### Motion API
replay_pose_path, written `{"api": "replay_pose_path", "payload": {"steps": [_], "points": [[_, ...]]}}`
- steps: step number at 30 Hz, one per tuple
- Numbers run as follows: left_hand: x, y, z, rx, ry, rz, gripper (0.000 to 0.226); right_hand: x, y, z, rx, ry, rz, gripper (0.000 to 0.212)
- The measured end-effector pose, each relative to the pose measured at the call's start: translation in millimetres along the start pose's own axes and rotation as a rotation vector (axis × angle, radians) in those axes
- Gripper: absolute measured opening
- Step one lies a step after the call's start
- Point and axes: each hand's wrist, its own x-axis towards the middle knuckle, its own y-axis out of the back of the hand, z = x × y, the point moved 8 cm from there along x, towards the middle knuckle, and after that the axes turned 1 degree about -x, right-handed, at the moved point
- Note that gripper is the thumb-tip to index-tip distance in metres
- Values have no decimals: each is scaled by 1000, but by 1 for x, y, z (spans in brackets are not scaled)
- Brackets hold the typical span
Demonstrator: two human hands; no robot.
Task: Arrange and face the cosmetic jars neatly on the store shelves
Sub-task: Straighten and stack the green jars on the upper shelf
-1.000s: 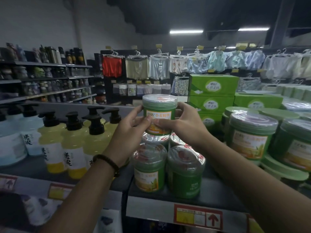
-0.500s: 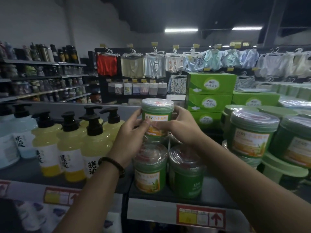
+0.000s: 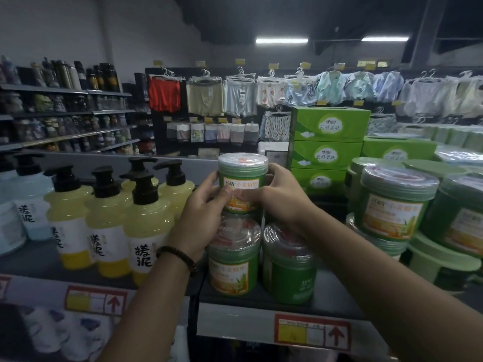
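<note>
1. And there it was at the middle of the view: the small green plastic cosmetic jar with the clear lid and orange-and-white label point(image 3: 243, 182) stood upright, label facing the camera, raised above the front row.
2. The left hand point(image 3: 206, 218) gripped that jar from its 9 o'clock side, fingers curled round the wall and thumb pressed on the label.
3. The right hand point(image 3: 282, 199) gripped it from the 3 o'clock side, fingers wrapped behind the lid and thumb on the label, nearly meeting the other thumb.
4. Whether the jar's base rested on anything beneath, I could not tell; the hands covered it.
5. At 6 o'clock of it, 2 matching jars stood side by side on the grey metal shelf point(image 3: 261, 325): the front-left green jar point(image 3: 232, 259) showed its orange label forward, while the front-right green jar point(image 3: 287, 267) was turned and showed a mostly plain green side.
6. At 9 o'clock stood a cluster of yellow pump bottles with black heads point(image 3: 149, 226), well apart from the hands.
7. At 1 o'clock rose a stack of 3 green cardboard boxes point(image 3: 326, 152).
8. At 3 o'clock sat a larger green jar with an orange label point(image 3: 392, 205), among more of its kind.
9. A dark beaded bracelet point(image 3: 177, 258) ringed the left wrist.
10. At 5 o'clock, a red-bordered price tag point(image 3: 311, 333) hung on the shelf edge.
</note>
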Motion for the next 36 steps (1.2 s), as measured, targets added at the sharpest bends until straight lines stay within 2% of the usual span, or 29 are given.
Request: {"api": "replay_pose_path", "payload": {"steps": [11, 20, 36], "points": [[1, 0, -3, 50, -1, 2, 40, 2, -2, 3, 6, -37, 25, 91], [1, -1, -6, 27, 27, -30, 49, 0, 3, 5, -23, -80, -10, 60], [3, 1, -8, 106, -11, -23, 49, -6, 0, 1, 52, -100, -72, 59]]}}
